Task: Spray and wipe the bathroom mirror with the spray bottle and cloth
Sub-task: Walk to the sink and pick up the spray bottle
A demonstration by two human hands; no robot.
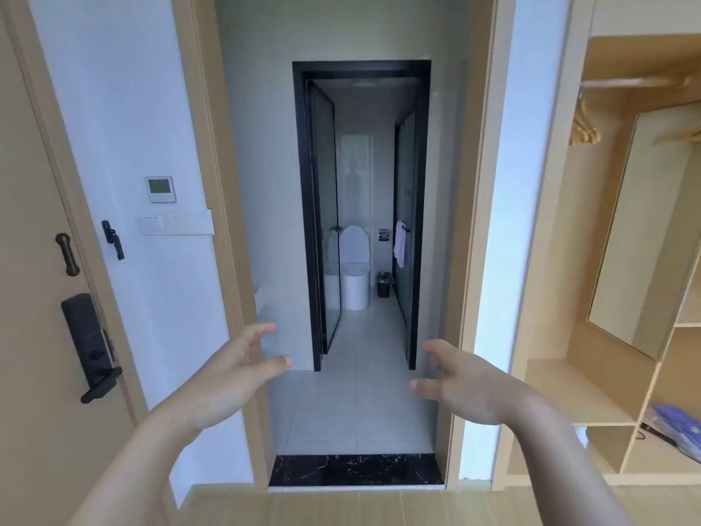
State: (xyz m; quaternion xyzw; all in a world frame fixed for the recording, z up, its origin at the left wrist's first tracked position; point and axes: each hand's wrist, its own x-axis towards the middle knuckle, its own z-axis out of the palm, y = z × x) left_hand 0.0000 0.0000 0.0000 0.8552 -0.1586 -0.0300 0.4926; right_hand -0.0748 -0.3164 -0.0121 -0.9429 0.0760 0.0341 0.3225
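I stand in front of a wood-framed doorway that leads into a tiled bathroom area. My left hand and my right hand are both raised ahead of me, fingers apart, holding nothing. No spray bottle and no cloth are in view. The bathroom mirror is not visible from here. A white towel hangs on a bar at the right inside the black-framed inner doorway.
A white toilet and a small black bin stand at the far end. A black marble threshold crosses the floor. The entry door with a black lock is at left. An open wardrobe with a tall mirror is at right.
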